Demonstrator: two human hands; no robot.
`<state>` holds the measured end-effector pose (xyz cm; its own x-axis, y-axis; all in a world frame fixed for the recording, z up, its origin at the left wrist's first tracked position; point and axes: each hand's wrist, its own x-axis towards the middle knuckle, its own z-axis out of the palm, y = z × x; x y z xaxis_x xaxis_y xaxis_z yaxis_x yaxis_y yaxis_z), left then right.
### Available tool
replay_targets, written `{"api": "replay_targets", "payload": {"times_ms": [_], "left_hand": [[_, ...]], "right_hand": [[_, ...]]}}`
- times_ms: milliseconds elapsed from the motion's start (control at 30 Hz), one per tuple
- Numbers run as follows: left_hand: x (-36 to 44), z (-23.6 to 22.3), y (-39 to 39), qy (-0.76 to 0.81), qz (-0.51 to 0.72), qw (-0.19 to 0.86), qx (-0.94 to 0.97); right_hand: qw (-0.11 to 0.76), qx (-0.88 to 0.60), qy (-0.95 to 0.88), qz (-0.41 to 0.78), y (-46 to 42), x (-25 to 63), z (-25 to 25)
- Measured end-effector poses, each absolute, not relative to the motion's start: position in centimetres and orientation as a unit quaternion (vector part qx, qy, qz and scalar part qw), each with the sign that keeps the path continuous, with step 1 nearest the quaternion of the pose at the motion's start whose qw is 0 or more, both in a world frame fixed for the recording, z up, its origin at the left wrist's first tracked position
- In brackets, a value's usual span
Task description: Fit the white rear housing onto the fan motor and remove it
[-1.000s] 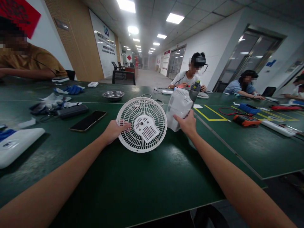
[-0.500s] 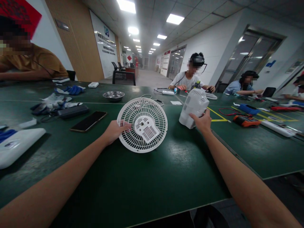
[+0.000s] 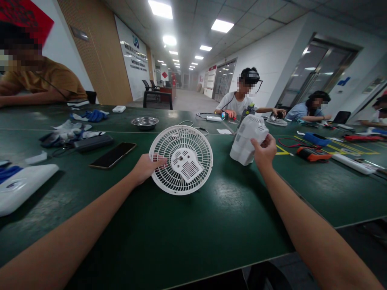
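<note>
A round white fan grille (image 3: pixel 190 169) is tilted up in front of me, its slotted centre plate facing my way. My left hand (image 3: pixel 145 169) grips its left rim, thumb on the near face and fingers behind. At the right, my right hand (image 3: pixel 265 152) is closed on a white plastic housing (image 3: pixel 246 141) with vent slots near its top. Its thumb presses the near side, and the housing leans to the right. Whether the housing's lower end touches the green table (image 3: pixel 193 233) I cannot tell.
A black phone (image 3: pixel 113 155), a dark case (image 3: pixel 93 141) and a white device (image 3: pixel 27 189) lie at the left. A metal bowl (image 3: pixel 144 122) and a thin cable stand behind the grille. Orange and blue meters (image 3: pixel 314 154) lie right. Other people sit around the table.
My right hand has shifted slightly right and its hold on the housing has moved up and to the right edge. The housing has turned a little. The left hand and grille stay put.
</note>
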<state>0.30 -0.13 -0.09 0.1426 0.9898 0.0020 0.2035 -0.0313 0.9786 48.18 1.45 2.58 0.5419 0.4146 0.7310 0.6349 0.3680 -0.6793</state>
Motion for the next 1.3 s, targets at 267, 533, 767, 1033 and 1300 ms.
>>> {"api": "replay_targets", "payload": {"times_ms": [267,533,767,1033,1300], "left_hand": [[0.6,0.3,-0.6,0.515,0.421,0.470,0.580],[0.6,0.6,-0.8,0.513,0.417,0.473,0.583],[0.6,0.5,-0.7,0.513,0.413,0.482,0.578],[0.6,0.6,-0.7,0.507,0.415,0.480,0.583],[0.4,-0.1,-0.2,0.501,0.427,0.470,0.588]], "right_hand": [[0.650,-0.575,-0.485,-0.108,0.2,47.1,3.5],[0.595,-0.539,-0.550,-0.229,-1.9,43.3,4.8],[0.510,-0.549,-0.659,-0.052,-1.9,36.7,2.3],[0.379,-0.652,-0.655,0.055,-1.0,35.8,-0.7],[0.384,-0.621,-0.683,-0.011,-1.8,34.8,0.1]]}}
